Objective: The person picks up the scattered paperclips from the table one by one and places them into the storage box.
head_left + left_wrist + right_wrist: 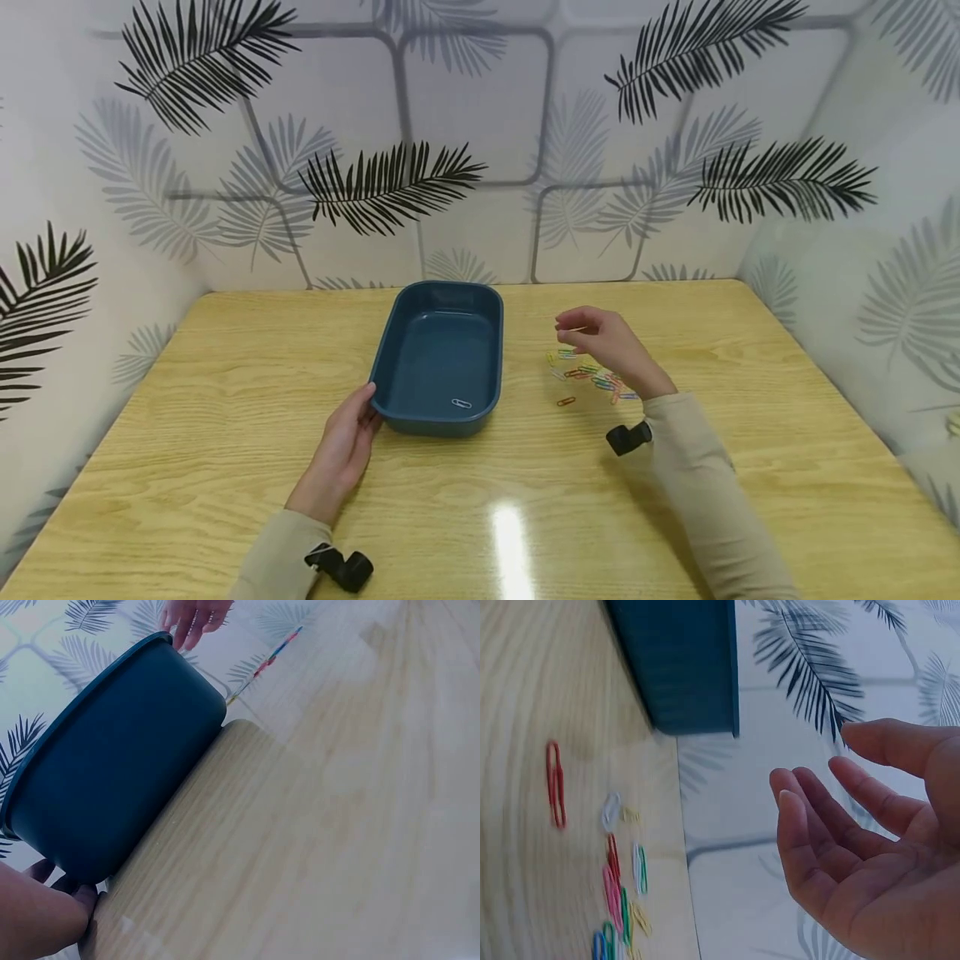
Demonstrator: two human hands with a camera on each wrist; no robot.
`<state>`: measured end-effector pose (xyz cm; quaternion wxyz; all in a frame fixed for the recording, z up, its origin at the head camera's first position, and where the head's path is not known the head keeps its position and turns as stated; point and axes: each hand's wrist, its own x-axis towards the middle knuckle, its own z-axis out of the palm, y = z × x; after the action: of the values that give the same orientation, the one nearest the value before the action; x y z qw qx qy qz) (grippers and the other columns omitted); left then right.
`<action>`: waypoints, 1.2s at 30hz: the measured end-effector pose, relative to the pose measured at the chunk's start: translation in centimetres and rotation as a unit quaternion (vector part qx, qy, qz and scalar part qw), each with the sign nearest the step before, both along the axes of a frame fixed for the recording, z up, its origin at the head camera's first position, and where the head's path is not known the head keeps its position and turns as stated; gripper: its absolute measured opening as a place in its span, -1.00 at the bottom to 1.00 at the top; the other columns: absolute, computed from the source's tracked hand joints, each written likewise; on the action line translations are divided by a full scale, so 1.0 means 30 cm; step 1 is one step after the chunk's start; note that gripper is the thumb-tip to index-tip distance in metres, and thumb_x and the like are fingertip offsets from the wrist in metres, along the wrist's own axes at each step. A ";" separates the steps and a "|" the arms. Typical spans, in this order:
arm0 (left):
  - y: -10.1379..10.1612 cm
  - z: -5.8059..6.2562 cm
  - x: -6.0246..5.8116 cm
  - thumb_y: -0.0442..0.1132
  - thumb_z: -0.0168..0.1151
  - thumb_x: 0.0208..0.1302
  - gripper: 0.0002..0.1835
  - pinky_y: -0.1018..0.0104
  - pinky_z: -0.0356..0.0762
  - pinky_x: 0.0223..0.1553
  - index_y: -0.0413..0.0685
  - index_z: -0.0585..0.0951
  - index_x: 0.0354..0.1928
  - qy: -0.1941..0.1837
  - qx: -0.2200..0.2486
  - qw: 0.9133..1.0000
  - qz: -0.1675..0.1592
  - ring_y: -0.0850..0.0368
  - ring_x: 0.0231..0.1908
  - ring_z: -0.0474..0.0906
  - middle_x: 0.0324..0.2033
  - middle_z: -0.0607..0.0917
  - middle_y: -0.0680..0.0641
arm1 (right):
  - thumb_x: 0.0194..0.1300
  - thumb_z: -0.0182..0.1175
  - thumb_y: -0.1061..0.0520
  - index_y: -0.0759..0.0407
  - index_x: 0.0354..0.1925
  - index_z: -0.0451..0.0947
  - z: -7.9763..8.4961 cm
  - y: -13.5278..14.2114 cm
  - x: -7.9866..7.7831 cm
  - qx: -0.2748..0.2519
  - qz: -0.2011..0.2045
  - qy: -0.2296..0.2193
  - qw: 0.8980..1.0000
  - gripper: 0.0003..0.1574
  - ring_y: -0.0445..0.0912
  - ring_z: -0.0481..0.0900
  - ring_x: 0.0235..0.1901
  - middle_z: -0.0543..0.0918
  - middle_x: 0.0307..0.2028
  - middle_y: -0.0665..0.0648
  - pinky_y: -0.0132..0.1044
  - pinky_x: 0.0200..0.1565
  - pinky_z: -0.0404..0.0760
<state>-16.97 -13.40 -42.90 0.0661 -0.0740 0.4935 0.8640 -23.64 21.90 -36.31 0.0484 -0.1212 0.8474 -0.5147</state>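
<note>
A dark blue plastic basin (442, 429) stands on the table, a single white paper clip (461, 403) lying on its floor near the front. My left hand (341, 450) holds the basin's near left corner, fingers against the left side and thumb at the front wall. Over a loose heap of coloured paper clips (577, 373) hovers my right hand (611, 340), raised above the table. In the right wrist view its fingers curve loosely apart from the thumb, and nothing shows between them.
One red paper clip (566, 401) lies apart, in front of the heap. The wooden table (247, 367) ends at the back against a wall covering (480, 108) printed with leaves. A bright light reflection (510, 546) falls on the table's near part.
</note>
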 end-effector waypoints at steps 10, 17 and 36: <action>0.001 0.011 -0.005 -0.24 -0.12 0.54 -0.47 0.30 0.13 0.32 -0.41 0.15 0.40 0.005 -0.006 1.000 -0.001 0.05 0.30 0.18 0.35 0.25 -0.24 | 0.45 0.10 0.11 0.41 0.21 0.39 0.017 0.104 -0.019 0.048 -0.019 -0.005 0.999 -0.50 0.22 0.46 0.09 0.50 0.11 0.39 0.11 0.12 0.47; 0.002 0.009 -0.005 -0.25 -0.13 0.54 -0.48 0.31 0.13 0.33 -0.40 0.15 0.40 0.002 -0.002 1.000 0.002 0.06 0.31 0.18 0.35 0.25 -0.23 | 0.45 0.09 0.10 0.43 0.23 0.38 0.001 0.165 -0.033 0.096 -0.030 -0.007 0.995 -0.47 0.23 0.43 0.13 0.49 0.14 0.42 0.10 0.13 0.45; -0.002 -0.003 0.001 -0.26 -0.14 0.54 -0.47 0.29 0.09 0.35 -0.41 0.13 0.41 -0.003 -0.010 1.000 -0.004 0.06 0.33 0.15 0.37 0.20 -0.24 | 0.19 0.26 0.27 0.52 -0.06 0.55 -0.082 0.229 -0.031 0.259 -0.043 -0.031 0.964 -0.62 0.27 0.57 -0.14 0.63 -0.14 0.44 0.06 -0.14 0.60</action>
<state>-16.94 -13.47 -43.00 0.0704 -0.0757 0.5019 0.8587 -24.56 28.78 -38.77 0.0821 -0.0516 0.9544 -0.2824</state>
